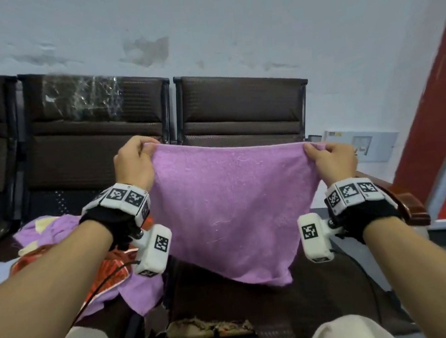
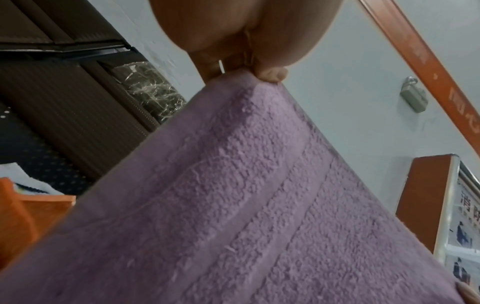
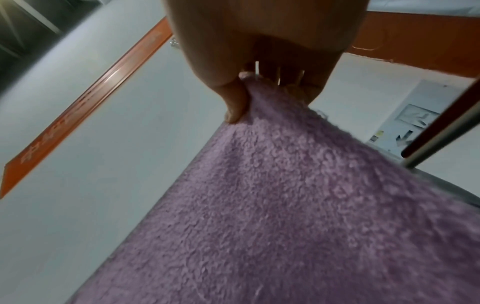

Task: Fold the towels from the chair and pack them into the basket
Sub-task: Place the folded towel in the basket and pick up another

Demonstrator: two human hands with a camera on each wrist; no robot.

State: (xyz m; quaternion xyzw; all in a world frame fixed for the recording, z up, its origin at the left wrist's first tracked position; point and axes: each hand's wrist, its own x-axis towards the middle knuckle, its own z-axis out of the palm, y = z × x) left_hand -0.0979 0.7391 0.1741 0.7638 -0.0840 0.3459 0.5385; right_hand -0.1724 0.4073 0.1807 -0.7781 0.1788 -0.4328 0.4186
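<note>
item: purple towel [image 1: 233,210], held up in the air over the dark chair seat [image 1: 261,300], top edge stretched level, probably to square it for a first fold. left hand [image 1: 134,164]: grip pinched on the upper left corner. right hand [image 1: 334,158]: grip pinched on the upper right corner. remaining stock: heap of towels [image 1: 56,247] on the neighbouring seat. basket: not identifiable in view.

The towel [image 1: 230,210] hangs between 2 hands, left hand [image 1: 135,166] at its left corner, right hand [image 1: 332,160] at its right, above the chair [image 1: 260,291] seat. A pile [image 1: 56,247] of cloths lies on the seat to the left.
</note>
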